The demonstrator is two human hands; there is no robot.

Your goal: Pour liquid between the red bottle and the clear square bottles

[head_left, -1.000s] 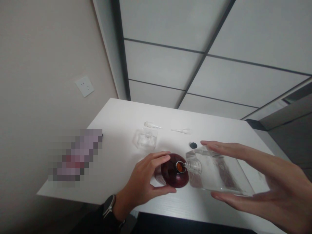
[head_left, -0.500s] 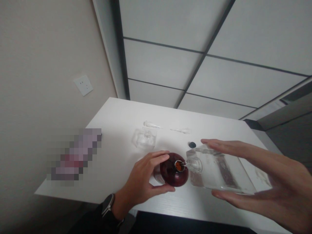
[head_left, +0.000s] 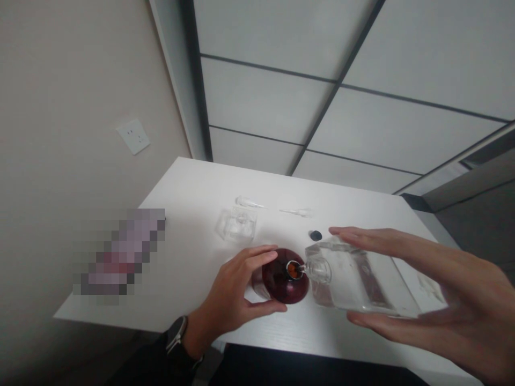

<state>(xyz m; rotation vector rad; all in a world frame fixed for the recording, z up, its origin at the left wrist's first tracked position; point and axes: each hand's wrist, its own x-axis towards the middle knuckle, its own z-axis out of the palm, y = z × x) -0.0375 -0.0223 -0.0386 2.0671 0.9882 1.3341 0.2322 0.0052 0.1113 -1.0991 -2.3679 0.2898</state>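
Grasping a tilted clear bottle point(head_left: 362, 287) at lower right, the right hand point(head_left: 469, 300) holds its mouth to the brown bottle point(head_left: 284, 287), lower centre, clasped by the left hand point(head_left: 227, 297); beyond, mid-frame, lies a black cap point(head_left: 316, 236).

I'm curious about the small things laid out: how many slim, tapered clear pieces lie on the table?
2: one tapered piece just beyond the square clear object, the other to its right. More could be hidden.
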